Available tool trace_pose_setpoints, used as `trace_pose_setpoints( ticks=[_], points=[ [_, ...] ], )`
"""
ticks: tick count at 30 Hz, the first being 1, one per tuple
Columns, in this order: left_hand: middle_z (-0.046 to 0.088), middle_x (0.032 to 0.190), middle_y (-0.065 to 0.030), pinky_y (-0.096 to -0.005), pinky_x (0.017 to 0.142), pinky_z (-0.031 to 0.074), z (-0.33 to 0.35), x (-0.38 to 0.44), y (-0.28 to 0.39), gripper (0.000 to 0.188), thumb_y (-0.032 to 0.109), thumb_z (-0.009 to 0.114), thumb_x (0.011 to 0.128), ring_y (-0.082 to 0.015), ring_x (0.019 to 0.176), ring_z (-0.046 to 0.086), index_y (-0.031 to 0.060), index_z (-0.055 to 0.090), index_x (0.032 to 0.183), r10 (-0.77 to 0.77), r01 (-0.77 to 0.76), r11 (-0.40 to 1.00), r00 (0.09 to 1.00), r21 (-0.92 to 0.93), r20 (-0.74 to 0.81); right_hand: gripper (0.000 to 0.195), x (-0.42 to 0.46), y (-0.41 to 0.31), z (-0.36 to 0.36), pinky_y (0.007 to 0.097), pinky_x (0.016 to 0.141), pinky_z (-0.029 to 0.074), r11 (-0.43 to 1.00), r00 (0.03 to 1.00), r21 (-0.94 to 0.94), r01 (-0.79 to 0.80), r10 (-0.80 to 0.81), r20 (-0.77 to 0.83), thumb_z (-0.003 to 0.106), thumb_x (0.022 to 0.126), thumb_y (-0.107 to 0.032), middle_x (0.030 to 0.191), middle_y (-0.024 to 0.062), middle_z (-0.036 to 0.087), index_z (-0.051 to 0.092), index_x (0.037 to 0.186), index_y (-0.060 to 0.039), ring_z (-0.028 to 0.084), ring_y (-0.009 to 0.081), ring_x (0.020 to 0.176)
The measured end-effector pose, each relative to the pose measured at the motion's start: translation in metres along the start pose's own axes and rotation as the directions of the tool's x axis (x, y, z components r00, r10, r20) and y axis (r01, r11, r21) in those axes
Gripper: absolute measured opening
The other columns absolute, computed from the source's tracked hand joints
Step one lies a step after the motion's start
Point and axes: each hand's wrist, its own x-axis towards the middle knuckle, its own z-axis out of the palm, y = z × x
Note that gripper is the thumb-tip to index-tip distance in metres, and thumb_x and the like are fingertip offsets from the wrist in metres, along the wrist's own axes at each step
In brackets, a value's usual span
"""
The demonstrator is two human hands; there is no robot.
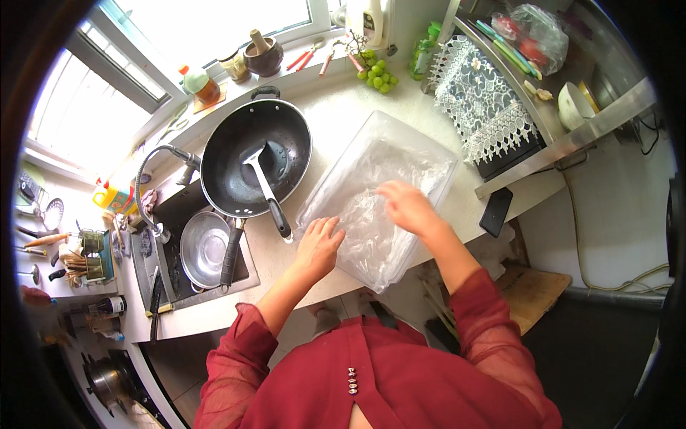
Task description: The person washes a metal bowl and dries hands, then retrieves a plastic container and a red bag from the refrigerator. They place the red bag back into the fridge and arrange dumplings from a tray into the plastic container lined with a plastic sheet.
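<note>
A sheet or bag of clear, crinkled plastic point(370, 225) lies over a rectangular translucent plastic container point(396, 128) on the countertop. At the container's left front edge, my left hand point(320, 244) rests on the plastic with fingers spread. My right hand point(408, 210) is over the plastic near the right side, its fingers loosely bent and blurred. Whether it touches the film is hard to tell. Left of the container, a black wok point(230, 161) sits partly over the sink, and a spatula point(262, 182) with a black handle lies in it.
The sink point(174, 268) holds a metal bowl point(204, 249). Behind, green grapes point(379, 78), red-handled pliers or shears point(305, 56) and a mortar with pestle point(263, 53) line the windowsill side. At right stand a metal shelf point(579, 139) and a phone point(497, 212) at the counter's edge.
</note>
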Motion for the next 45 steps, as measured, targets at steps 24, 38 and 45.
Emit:
trace_pose_setpoints(
  ticks=[24, 38, 45],
  points=[
    [0.061, 0.084, -0.0113, -0.0361, 0.071, 0.048, -0.048, -0.211, 0.114, 0.026, -0.007, 0.047, 0.07, -0.03, 0.08, 0.058, 0.0039, 0.062, 0.088, -0.759, 0.532, 0.586, 0.624, -0.612, -0.184, 0.013, -0.153, -0.029, -0.02, 0.0299, 0.064, 0.039, 0.264, 0.599, 0.877, -0.401, 0.8, 0.033, 0.052, 0.067, -0.003, 0.076, 0.0042, 0.052, 0.055, 0.078, 0.004, 0.049, 0.0164, 0.069],
    [0.06, 0.084, -0.0099, -0.0378, 0.074, 0.047, -0.06, -0.508, 0.219, 0.019, -0.001, 0.046, 0.077, -0.0283, 0.084, 0.058, 0.0051, 0.061, 0.087, -0.877, 0.494, 0.479, 0.235, -0.726, -0.419, 0.027, -0.244, -0.198, -0.078, 0.0394, 0.055, 0.043, 0.863, 0.889, 0.34, -0.374, 0.438, -0.131, 0.056, 0.076, -0.022, 0.066, 0.0102, 0.057, 0.064, 0.075, 0.004, 0.05, 0.0215, 0.06],
    [0.064, 0.089, -0.0079, -0.0306, 0.072, 0.049, -0.053, -0.648, 0.323, 0.018, 0.004, 0.047, 0.084, -0.0196, 0.081, 0.062, 0.0043, 0.061, 0.095, -0.861, 0.466, 0.215, -0.323, -0.858, -0.392, 0.031, -0.2, -0.385, 0.075, 0.0267, 0.05, 0.032, 0.716, 0.959, 0.671, -0.191, -0.011, 0.284, 0.057, 0.078, -0.026, 0.078, 0.0077, 0.06, 0.064, 0.095, -0.0012, 0.045, 0.0124, 0.061]
  ],
)
